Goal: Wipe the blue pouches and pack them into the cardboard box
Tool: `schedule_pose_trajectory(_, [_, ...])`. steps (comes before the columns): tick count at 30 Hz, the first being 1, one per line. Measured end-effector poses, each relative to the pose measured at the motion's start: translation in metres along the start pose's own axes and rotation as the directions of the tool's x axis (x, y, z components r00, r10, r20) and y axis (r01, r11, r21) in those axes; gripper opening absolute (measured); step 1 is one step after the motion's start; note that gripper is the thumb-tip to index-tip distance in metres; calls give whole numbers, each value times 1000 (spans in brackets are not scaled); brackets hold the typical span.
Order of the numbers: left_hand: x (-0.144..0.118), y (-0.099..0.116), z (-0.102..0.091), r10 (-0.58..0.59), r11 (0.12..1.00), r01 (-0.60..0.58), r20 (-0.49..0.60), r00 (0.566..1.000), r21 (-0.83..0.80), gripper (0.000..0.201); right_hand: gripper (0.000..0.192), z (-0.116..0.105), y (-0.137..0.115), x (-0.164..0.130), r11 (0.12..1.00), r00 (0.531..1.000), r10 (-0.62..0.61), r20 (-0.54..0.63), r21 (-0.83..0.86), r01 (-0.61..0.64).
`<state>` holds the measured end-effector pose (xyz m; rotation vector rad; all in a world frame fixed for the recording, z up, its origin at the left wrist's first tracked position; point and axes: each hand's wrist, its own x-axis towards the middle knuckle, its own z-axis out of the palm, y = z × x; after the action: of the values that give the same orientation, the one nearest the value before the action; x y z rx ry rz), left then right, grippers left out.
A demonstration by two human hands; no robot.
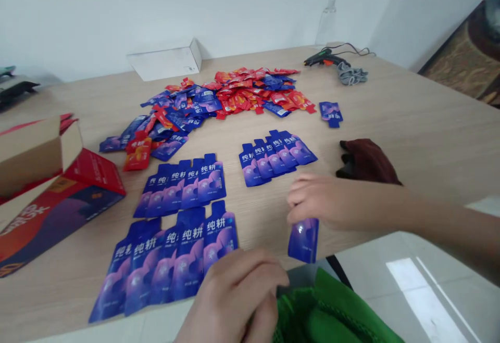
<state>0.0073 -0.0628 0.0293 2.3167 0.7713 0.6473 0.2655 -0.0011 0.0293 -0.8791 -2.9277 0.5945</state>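
Note:
My right hand (310, 200) grips a blue-purple drink pouch (303, 241) near the table's front edge, with the pouch's lower part showing below the fingers. My left hand (238, 299) is curled closed at the bottom of the view, and whatever its fingers may hold is hidden. Just behind it, a front row of overlapping blue-purple pouches (166, 267) lies on the table. Farther back is a second overlapping row (182, 189). A third row (275, 158) lies to the right, beyond my right hand.
A heap of red and blue pouches (238, 93) spreads across the back. At left stands an open printed carton (94, 176). One pouch (331, 113) lies apart. A dark red cloth (371, 161), glue gun (326, 58), grey bundle (351, 74) and white box (166, 62) also occupy the table.

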Motion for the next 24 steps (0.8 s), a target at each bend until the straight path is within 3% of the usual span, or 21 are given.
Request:
schedule_pose_trajectory(3, [-6,-1,26,-85,996,83,-84,993,-28,28,21,39,-16,11,998,1000,-18,-19,-61,17])
schedule_pose_trajectory(6, [-8,-9,53,-64,996,66,-26,998,67,34,14,57,-18,17,995,995,-47,-92,-96,38])
schedule_pose_trajectory(8, [-10,-18,68,-77,982,72,18,997,175,41,19,61,-12,9,991,973,-17,-228,-132,-14])
schedule_pose_trajectory(10, [-12,-25,78,-104,962,92,34,994,258,41,32,59,1,-12,973,907,85,-412,-163,-165])
schedule_pose_trajectory(12, [-13,-29,85,-135,940,124,15,991,317,36,35,52,23,-42,901,761,251,-598,-142,-409])
schedule_pose_trajectory(14, [-12,-28,91,-164,916,168,-42,986,364,31,41,46,51,-72,730,506,440,-742,-32,-683])
schedule_pose_trajectory(16, [-9,-25,97,-165,899,191,-99,981,395,33,71,45,79,-95,494,275,628,-728,99,-864])
schedule_pose_trajectory(17, [-7,-23,100,-157,896,189,-110,981,402,36,80,47,92,-102,418,218,700,-680,143,-897])
schedule_pose_trajectory(18, [-5,-21,103,-140,896,174,-113,984,408,38,83,50,102,-107,380,196,751,-631,170,-909])
schedule_pose_trajectory(19, [-4,-21,106,-122,896,159,-115,986,415,40,78,54,111,-110,377,204,779,-593,183,-908])
schedule_pose_trajectory(21, [-3,-21,111,-103,892,145,-120,987,427,41,59,61,119,-111,423,252,783,-568,189,-886])
schedule_pose_trajectory(24, [-5,-24,116,-119,888,168,-139,983,427,37,41,59,107,-109,461,266,752,-603,193,-866])
